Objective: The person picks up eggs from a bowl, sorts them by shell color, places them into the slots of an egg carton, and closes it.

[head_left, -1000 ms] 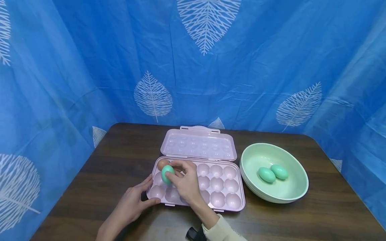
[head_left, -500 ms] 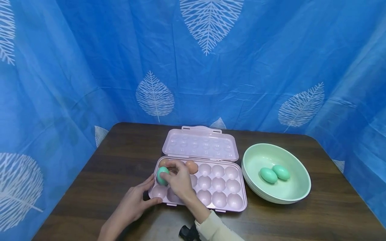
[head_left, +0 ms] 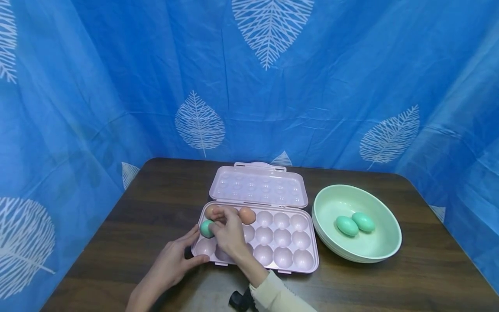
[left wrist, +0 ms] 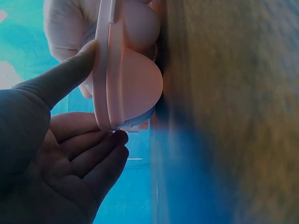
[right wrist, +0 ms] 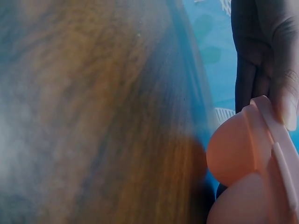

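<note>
A lilac plastic egg box [head_left: 263,270] lies opened flat on the table, its lid [head_left: 258,187] folded away at the back. My left hand [head_left: 171,264] holds the box at its front left corner; in the left wrist view the thumb [left wrist: 77,70] presses the rim while the fingers reach round the other side. With my right hand [head_left: 230,236] I pinch a green egg [head_left: 206,229], which sits low at the left cup of the middle row. Brown eggs [head_left: 247,216] occupy cups in the back row, one partly behind my right fingers.
To the right of the box stands a pale green bowl [head_left: 380,249] with two green eggs [head_left: 347,226] inside. A blue curtain [head_left: 312,86] with white leaf prints hangs behind the dark wooden table [head_left: 167,195]. A black device [head_left: 239,300] is under my right wrist.
My right hand has moved the green egg left and down into the left cup of the middle row, uncovering a brown egg in the back row. My left hand stays at the box corner.
</note>
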Demonstrator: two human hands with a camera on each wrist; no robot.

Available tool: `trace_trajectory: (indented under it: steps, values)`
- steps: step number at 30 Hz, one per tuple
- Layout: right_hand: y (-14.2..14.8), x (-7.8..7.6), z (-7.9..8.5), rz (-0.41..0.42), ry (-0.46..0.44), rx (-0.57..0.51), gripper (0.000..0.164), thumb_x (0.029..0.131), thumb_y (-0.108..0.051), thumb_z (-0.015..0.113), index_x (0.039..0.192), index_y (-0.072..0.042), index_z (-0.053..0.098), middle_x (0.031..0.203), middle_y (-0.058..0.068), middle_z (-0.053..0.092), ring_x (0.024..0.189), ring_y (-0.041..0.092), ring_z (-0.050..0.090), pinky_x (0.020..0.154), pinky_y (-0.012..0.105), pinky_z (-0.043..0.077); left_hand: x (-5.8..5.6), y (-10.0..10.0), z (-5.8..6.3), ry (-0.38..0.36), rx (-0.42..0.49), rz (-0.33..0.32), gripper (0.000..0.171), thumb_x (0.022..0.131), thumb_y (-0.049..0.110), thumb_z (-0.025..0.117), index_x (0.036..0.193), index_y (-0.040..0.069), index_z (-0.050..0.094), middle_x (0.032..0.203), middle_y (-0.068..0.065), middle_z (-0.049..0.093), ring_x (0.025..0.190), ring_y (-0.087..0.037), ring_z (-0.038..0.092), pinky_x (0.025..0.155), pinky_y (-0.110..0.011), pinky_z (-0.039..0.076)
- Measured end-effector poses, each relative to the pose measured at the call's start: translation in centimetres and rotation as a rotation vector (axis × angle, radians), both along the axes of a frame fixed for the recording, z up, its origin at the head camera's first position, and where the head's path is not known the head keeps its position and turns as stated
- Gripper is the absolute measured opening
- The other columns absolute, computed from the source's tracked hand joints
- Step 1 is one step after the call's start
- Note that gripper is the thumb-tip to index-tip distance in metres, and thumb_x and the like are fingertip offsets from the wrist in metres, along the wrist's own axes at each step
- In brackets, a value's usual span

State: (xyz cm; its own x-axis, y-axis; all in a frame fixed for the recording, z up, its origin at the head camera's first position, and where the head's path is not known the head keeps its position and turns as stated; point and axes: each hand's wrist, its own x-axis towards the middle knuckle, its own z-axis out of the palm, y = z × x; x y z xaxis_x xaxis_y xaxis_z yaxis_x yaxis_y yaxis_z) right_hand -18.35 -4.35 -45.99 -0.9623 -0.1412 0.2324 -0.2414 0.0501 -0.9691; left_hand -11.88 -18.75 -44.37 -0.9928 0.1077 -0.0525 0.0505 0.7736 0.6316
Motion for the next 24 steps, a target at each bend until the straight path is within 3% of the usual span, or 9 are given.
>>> trace_trajectory:
  steps: [7,13,18,24]
  values:
    - [-0.06,0.17,0.08,0.041,0.031,0.092,0.031,0.073,0.009,0.068,0.102,0.005,0.058,0.091,0.010,0.061,0.088,0.019,0.058,0.081,0.027,0.050,-0.05,0.02,0.12,-0.009,0.004,-0.001,0.078,0.071,0.047,0.072,0.132,0.006,0.048,0.142,-0.007,0.035,0.123,-0.030,0.041,0.095,-0.049,0.037]
    - [-0.23,0.36,0.40,-0.029,0.080,0.214,0.031,0.071,0.008,0.070,0.100,0.001,0.061,0.087,0.006,0.062,0.084,0.017,0.060,0.078,0.030,0.051,-0.01,0.09,0.07,-0.005,0.003,-0.001,0.077,0.071,0.046,0.073,0.132,0.005,0.048,0.141,-0.007,0.036,0.122,-0.030,0.041,0.095,-0.049,0.037]
    - [-0.09,0.52,0.41,-0.077,0.068,0.235,0.029,0.072,0.007,0.070,0.099,-0.001,0.062,0.085,0.002,0.062,0.083,0.015,0.060,0.078,0.030,0.050,-0.01,0.16,-0.06,0.011,-0.001,-0.003,0.074,0.072,0.042,0.074,0.131,0.005,0.048,0.141,-0.008,0.036,0.123,-0.029,0.041,0.096,-0.047,0.037]
    - [0.21,0.58,0.30,-0.074,0.072,0.221,0.027,0.072,0.005,0.071,0.098,-0.002,0.062,0.084,0.001,0.062,0.082,0.015,0.061,0.078,0.031,0.051,0.08,-0.01,-0.02,0.019,0.002,-0.004,0.074,0.073,0.042,0.073,0.132,0.005,0.048,0.141,-0.008,0.036,0.122,-0.029,0.041,0.096,-0.047,0.037]
